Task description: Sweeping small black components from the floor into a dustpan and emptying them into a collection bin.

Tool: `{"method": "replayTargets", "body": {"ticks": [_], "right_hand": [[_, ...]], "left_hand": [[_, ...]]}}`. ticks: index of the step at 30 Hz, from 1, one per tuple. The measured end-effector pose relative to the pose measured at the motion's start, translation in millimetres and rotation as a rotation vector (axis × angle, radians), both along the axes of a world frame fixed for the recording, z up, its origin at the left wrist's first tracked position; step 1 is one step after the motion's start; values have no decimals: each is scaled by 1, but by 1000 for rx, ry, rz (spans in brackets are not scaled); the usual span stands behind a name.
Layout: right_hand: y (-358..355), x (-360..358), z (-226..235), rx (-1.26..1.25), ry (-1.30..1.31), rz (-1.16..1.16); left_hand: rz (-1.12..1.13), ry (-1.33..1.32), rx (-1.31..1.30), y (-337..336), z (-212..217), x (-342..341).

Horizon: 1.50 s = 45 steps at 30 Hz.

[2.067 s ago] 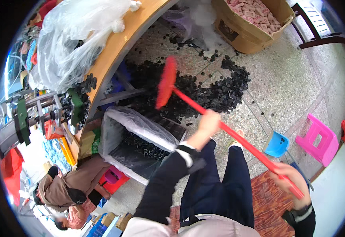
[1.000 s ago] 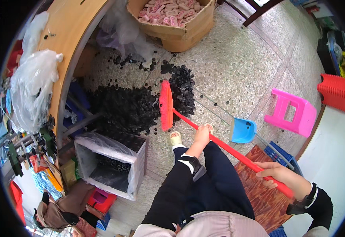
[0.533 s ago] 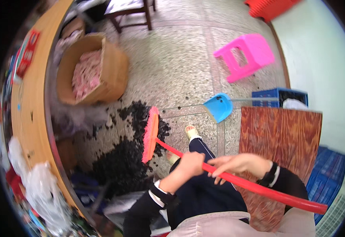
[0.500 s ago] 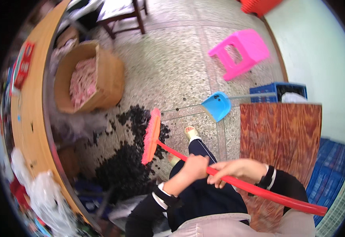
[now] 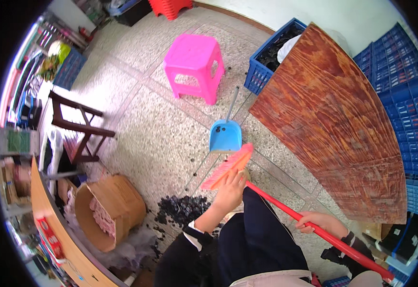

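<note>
A broom (image 5: 233, 167) with pink bristles, an orange head and a red handle lies across my front, its head raised to the left. My left hand (image 5: 229, 192) is closed at the broom head, its fingers over the orange base beside the bristles. Farther down the red handle, my right hand (image 5: 320, 222) is wrapped round it. Just beyond the bristles a blue dustpan (image 5: 225, 140) rests on the floor with a few small black pieces in it. To the left of my left hand lies a pile of small black pieces (image 5: 182, 209), partly hidden by my arm.
A pink stool (image 5: 193, 55) stands beyond the dustpan. At right are a brown wooden board (image 5: 333, 119), a blue crate (image 5: 256, 79) and stacked blue crates (image 5: 400, 95). A cardboard box (image 5: 127, 203) with pink pieces, a table edge (image 5: 70, 239) and a dark chair (image 5: 82, 124) are at left.
My view has turned to the right. My left hand has gone from the red handle to the broom head, and my right hand now grips farther down. The broom head is now nearer the dustpan.
</note>
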State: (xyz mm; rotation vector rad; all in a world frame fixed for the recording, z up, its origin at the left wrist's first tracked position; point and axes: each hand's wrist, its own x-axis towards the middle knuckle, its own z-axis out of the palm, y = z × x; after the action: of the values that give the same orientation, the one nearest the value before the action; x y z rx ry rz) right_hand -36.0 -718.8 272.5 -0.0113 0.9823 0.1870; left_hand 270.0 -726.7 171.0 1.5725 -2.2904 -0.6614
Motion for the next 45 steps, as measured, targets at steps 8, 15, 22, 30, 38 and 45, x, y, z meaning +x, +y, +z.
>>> {"method": "replayTargets", "body": {"ticks": [8,15,22,30,38,45], "right_hand": [[-44,-85,3,-34,105,-225],[-47,-121,19,100,191,-456],[-72,-131,19,256,237,-559],[-165,-110,-10,184,159,-186],[-237,15,-10,204,111,-106],[-221,154,-21,185,65,108]], "left_hand": [[-333,-664,-303,-204,-45,-26],[-401,-1471,-154,-315,-109,-12],[42,-1033,387,-293,-148,144],[357,-478,1179,-91,-39,279],[1597,886,1330,223,11,190],[2058,1779,965,391,37,7]]}}
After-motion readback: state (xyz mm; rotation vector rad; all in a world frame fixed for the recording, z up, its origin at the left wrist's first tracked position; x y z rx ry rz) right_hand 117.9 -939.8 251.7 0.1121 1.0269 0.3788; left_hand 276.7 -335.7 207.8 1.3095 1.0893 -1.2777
